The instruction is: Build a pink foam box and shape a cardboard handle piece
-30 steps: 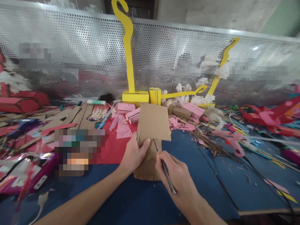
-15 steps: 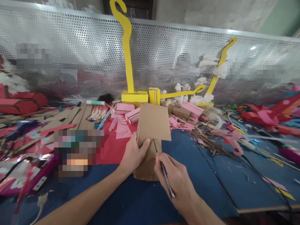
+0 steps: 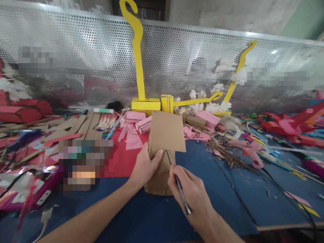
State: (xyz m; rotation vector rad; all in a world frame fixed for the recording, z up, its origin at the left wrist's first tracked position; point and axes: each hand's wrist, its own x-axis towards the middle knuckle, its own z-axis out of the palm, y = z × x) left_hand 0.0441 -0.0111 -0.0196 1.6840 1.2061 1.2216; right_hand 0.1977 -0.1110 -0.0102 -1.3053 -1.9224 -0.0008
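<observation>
A brown cardboard piece [image 3: 165, 135] lies on the blue table top [image 3: 215, 182], wide at the far end and narrower toward me. My left hand [image 3: 144, 167] is closed on its left edge, thumb pressed on top. My right hand [image 3: 192, 195] grips a thin dark pencil-like tool [image 3: 178, 185] in a pinch. The tool's tip touches the cardboard at the corner where the wide part meets the narrow part.
A red paper sheet [image 3: 121, 158] lies left of the cardboard. Pink boxes [image 3: 140, 121], yellow cardboard shapes [image 3: 146, 103], white cotton tufts [image 3: 215, 108] and scraps crowd the back, against a perforated metal panel [image 3: 76, 60]. Red ribbon [image 3: 286, 126] and a black cable [image 3: 233, 189] lie right.
Almost nothing differs. Both hands keep their hold; the tool's tip stays at the same corner of the cardboard, with only a slight shift of the view.
</observation>
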